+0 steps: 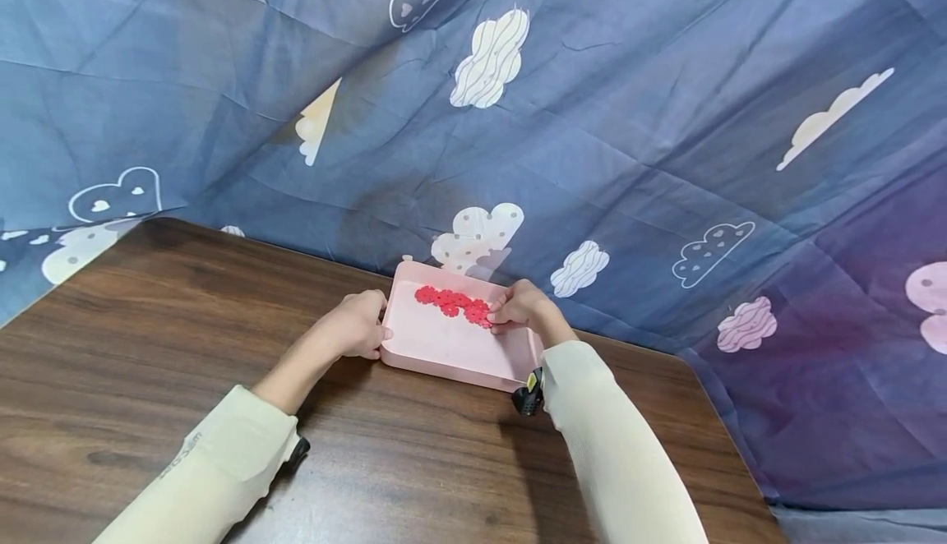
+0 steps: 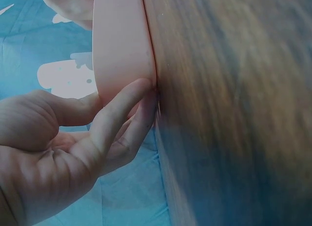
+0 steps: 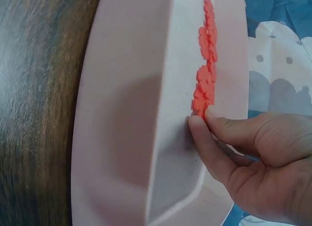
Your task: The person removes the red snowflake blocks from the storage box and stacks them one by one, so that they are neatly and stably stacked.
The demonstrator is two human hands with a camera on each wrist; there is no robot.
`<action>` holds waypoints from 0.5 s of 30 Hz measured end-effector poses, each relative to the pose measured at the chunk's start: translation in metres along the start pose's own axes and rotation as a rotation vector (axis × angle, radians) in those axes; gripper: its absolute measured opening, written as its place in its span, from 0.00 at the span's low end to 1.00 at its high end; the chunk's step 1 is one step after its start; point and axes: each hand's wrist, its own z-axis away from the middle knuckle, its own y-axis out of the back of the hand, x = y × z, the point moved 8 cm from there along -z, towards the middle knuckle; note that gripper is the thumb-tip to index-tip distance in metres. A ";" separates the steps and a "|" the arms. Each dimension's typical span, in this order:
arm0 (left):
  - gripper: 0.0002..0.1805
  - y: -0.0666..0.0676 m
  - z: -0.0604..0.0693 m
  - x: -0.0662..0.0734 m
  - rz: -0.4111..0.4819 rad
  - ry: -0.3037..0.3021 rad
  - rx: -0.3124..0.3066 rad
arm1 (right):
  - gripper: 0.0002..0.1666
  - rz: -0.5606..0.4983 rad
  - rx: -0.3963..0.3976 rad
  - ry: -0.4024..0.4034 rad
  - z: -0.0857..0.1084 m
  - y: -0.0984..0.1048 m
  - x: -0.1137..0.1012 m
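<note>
The pink tray point(image 1: 436, 343) sits by the far edge of the desk point(image 1: 185, 347); in it, along its far wall, lies a row of red flower pieces point(image 1: 447, 301), though whether they are linked or merely overlapping cannot be told. The right hand point(image 1: 524, 306) has its grip narrowed to a pinch on the row's right end; the left hand point(image 1: 358, 326) grips the tray's left wall, thumb at the rim, fingers low outside the near-left corner. A lift by that small end hold could let the row slip or part; a slackened left grip could let a sideways tug skid the tray toward the desk's far edge.
</note>
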 end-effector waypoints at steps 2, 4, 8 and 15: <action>0.18 -0.001 -0.001 0.000 0.017 0.002 -0.004 | 0.09 -0.012 -0.005 -0.011 0.001 0.003 0.002; 0.18 -0.002 -0.001 0.000 0.029 0.005 -0.006 | 0.09 -0.012 -0.009 -0.015 0.003 0.007 0.003; 0.18 -0.002 -0.002 0.001 0.034 0.011 -0.008 | 0.10 0.020 -0.003 0.001 0.004 0.017 0.005; 0.18 0.000 0.001 0.000 0.046 0.005 -0.017 | 0.06 0.012 -0.008 0.034 0.008 0.034 0.008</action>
